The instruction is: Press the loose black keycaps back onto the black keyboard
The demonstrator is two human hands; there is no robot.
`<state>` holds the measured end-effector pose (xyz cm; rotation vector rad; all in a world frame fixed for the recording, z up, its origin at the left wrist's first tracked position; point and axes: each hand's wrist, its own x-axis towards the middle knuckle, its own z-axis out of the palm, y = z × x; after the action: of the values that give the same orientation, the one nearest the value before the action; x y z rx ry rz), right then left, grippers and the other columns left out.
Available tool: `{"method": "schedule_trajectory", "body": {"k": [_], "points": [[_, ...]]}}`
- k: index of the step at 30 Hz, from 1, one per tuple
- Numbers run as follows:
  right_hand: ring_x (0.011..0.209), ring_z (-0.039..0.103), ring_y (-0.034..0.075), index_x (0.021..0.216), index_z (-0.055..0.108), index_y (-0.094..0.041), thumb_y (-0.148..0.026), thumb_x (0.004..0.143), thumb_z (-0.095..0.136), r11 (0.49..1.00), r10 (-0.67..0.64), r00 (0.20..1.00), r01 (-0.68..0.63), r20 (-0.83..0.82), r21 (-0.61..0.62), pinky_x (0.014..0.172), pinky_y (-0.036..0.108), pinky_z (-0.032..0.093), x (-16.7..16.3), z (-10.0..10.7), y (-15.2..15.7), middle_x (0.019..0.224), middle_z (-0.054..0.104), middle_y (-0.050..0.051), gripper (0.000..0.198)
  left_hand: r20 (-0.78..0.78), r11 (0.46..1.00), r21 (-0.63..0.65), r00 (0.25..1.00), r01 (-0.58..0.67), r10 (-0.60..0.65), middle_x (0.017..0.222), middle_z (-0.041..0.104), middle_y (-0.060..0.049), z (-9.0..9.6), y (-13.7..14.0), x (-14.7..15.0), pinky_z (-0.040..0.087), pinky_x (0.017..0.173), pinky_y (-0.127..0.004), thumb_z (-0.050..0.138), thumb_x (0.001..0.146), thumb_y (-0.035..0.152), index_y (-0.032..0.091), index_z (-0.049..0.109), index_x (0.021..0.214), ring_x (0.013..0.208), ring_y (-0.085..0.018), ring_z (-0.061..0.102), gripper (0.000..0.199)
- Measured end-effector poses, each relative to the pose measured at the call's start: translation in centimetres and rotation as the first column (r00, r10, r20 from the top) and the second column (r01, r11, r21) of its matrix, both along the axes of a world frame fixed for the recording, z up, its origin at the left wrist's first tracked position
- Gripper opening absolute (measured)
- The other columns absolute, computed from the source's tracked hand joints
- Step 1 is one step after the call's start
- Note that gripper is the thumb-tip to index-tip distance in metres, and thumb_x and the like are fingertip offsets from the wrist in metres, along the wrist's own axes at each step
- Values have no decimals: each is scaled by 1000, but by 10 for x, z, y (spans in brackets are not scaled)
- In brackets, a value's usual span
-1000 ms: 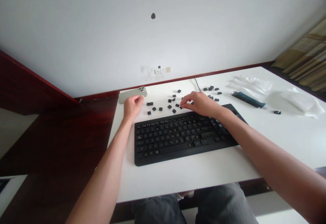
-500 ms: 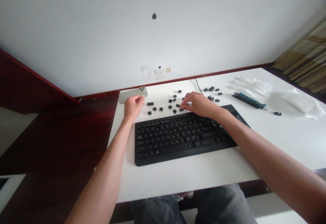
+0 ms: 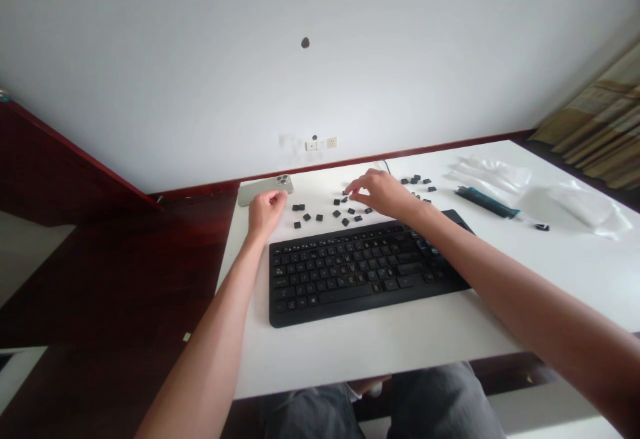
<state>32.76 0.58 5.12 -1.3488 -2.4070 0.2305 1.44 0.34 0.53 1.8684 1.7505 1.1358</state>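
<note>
My left hand [image 3: 267, 212] is curled closed on the table beside the near right end of a phone [image 3: 255, 190]; whatever its fingers may hold is hidden. My right hand [image 3: 383, 192] reaches past the back edge of a black keyboard [image 3: 325, 296]. Its thumb and forefinger are a little apart, with the tips right beside a loose black keycap [image 3: 345, 193]. Several more keycaps, such as one keycap [image 3: 319, 218], lie scattered behind the keyboard. Some key positions on the keyboard show no cap. My right forearm covers part of the keyboard's right side.
On the right lie a dark teal slim pouch [image 3: 487, 202], a small dark piece [image 3: 542, 227] and crumpled clear plastic bags [image 3: 583, 206]. A cable [image 3: 387, 166] runs at the table's back edge. Wall sockets [image 3: 321, 144] are behind the white table [image 3: 525, 272].
My right hand has moved left and away from me, from the keycaps by the keyboard edge to one farther back. My left hand stays curled by the phone. The view has shifted slightly.
</note>
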Motion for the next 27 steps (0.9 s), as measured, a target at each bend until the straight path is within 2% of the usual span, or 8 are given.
{"method": "schedule_trajectory", "body": {"k": [3,7,15,20,27], "points": [[95,72,26,109,84,-22,-30,96,69,1000,-3,1000,3,-1,-19,85,39,53,-8,-7,5,99,81,7,22,7,1000,-1,1000,-4,4,57,53,-1,-1,0,0,30,60,-29,55,93,47,20,54,59,59,-16,47,43],[91,73,24,100,85,-22,-27,93,71,998,-3,1000,2,-30,-60,83,37,54,-10,-13,5,99,82,6,16,16,1000,-13,1000,-4,4,58,55,-2,-2,1,0,30,59,-29,55,93,48,20,53,60,61,-17,48,43],[80,74,22,87,83,-24,-20,87,70,988,-75,997,76,6,-136,74,34,54,0,-7,-1,85,81,2,13,18,1000,-15,1000,-1,2,57,53,-2,-1,0,0,29,59,-29,55,93,47,21,52,60,61,-17,47,42],[79,74,20,90,83,-26,-19,86,72,985,-60,998,58,-6,-160,76,33,54,4,-2,-5,87,81,1,14,17,1000,-8,1000,-6,6,55,50,0,0,-1,0,28,59,-30,55,93,46,21,51,59,59,-16,44,43],[88,76,25,94,83,-24,-24,93,64,992,-111,994,111,-6,-63,79,37,55,17,8,-2,92,82,4,18,10,1000,-2,1000,-6,6,56,49,1,0,-2,1,28,60,-30,56,92,46,21,51,59,59,-16,44,42]]}}
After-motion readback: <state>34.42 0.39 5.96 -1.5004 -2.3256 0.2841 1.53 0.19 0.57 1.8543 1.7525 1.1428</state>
